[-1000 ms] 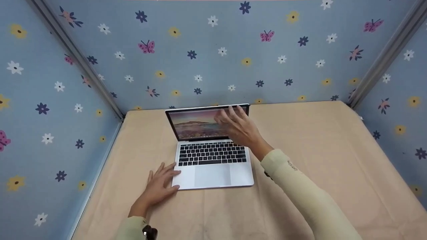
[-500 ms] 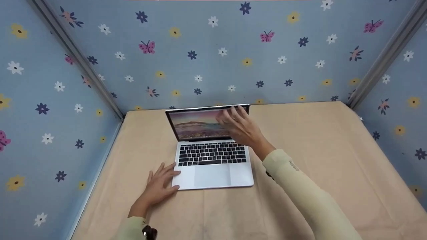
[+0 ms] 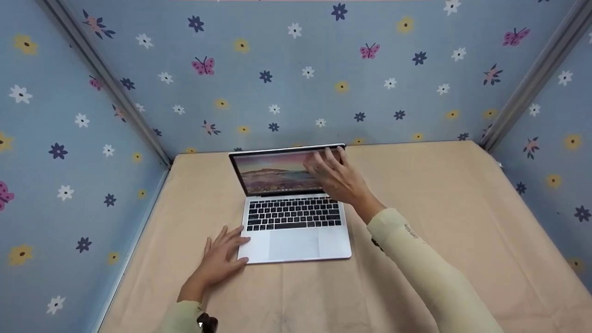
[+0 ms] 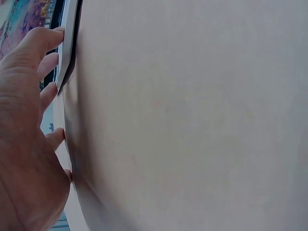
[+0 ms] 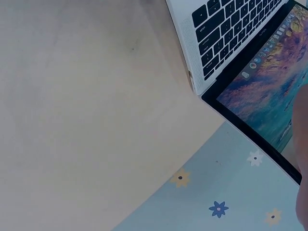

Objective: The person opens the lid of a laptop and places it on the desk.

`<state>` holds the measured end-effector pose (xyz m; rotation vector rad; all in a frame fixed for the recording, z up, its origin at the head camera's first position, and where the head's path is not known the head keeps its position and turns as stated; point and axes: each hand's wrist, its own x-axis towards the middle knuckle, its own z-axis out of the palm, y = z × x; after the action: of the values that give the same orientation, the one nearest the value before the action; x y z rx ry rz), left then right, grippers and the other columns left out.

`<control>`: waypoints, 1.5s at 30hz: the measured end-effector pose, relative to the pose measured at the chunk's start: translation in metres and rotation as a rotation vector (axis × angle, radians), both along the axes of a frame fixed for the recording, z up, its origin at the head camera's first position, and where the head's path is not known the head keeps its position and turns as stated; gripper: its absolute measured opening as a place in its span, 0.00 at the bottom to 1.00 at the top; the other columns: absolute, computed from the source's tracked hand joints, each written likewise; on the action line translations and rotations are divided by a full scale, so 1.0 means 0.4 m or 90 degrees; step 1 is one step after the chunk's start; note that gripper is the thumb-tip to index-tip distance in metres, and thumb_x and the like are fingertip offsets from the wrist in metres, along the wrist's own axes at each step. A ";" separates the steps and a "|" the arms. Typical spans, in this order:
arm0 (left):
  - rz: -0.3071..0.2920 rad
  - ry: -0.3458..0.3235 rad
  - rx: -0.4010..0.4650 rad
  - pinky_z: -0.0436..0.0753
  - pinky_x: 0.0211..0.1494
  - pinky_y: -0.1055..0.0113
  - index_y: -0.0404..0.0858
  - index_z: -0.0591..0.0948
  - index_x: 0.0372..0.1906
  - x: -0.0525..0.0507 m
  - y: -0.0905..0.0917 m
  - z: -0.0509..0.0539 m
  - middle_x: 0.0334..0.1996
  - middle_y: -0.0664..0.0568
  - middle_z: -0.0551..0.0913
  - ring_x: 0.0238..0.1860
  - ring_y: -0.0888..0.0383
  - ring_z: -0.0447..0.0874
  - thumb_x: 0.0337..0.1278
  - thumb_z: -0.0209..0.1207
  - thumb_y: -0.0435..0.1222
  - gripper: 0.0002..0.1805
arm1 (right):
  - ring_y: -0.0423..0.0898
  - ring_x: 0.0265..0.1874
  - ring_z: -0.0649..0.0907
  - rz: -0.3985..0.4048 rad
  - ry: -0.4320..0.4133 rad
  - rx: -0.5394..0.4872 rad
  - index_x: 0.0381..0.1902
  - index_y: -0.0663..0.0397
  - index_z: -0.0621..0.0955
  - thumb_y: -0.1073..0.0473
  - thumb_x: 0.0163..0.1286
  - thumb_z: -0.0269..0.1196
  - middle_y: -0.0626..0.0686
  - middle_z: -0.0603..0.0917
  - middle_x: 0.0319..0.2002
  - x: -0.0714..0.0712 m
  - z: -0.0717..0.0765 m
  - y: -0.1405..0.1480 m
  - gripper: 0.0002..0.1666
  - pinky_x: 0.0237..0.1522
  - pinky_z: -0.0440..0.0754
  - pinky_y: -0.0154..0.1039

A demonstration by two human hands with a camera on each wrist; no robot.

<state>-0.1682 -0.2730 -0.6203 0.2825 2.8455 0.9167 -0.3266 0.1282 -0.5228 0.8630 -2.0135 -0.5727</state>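
Observation:
An opened silver laptop (image 3: 294, 245) with a black keyboard stands on the beige surface, its lit screen (image 3: 273, 173) showing a colourful landscape. My left hand (image 3: 217, 261) rests at the base's left front corner, fingers spread, with fingertips and thumb on the edge. In the left wrist view its thumb and fingers lie along that edge. My right hand (image 3: 340, 180) is in front of the screen's right part, fingers loosely bent near the lid's top edge. The right wrist view shows only a strip of this hand at the frame's edge; contact with the lid cannot be made out.
A beige cloth-like surface (image 3: 434, 194) extends around the laptop. Behind it rises a blue wall panel (image 3: 296, 60) with flowers and butterflies. More such panels stand at left and right, joined by grey corner posts (image 3: 106, 78).
My right hand has shifted slightly to the right across the front of the screen. The left hand and the laptop stay in place.

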 end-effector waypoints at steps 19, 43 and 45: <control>-0.002 -0.017 -0.008 0.32 0.87 0.14 0.48 0.85 0.73 0.001 -0.002 0.003 0.90 0.47 0.67 0.94 0.28 0.44 0.70 0.72 0.49 0.29 | 0.64 0.74 0.80 -0.003 -0.100 -0.054 0.82 0.35 0.76 0.43 0.83 0.67 0.63 0.78 0.76 0.000 -0.002 -0.004 0.34 0.75 0.84 0.64; 0.005 -0.016 -0.010 0.33 0.88 0.15 0.51 0.86 0.72 0.005 0.001 0.011 0.90 0.48 0.67 0.94 0.28 0.45 0.70 0.72 0.49 0.28 | 0.66 0.87 0.70 -0.078 -0.305 -0.127 0.85 0.37 0.72 0.44 0.80 0.71 0.64 0.66 0.87 0.011 0.026 -0.027 0.40 0.80 0.75 0.77; 0.003 -0.018 -0.010 0.32 0.88 0.15 0.51 0.85 0.73 0.005 0.000 0.010 0.90 0.48 0.67 0.94 0.28 0.44 0.70 0.73 0.49 0.28 | 0.66 0.88 0.69 -0.092 -0.318 -0.130 0.85 0.37 0.72 0.44 0.81 0.70 0.63 0.65 0.88 0.011 0.027 -0.030 0.40 0.82 0.74 0.77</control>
<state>-0.1664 -0.2731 -0.6161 0.2582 2.8276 0.8912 -0.3221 0.1162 -0.5119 0.7929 -2.5503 -0.2326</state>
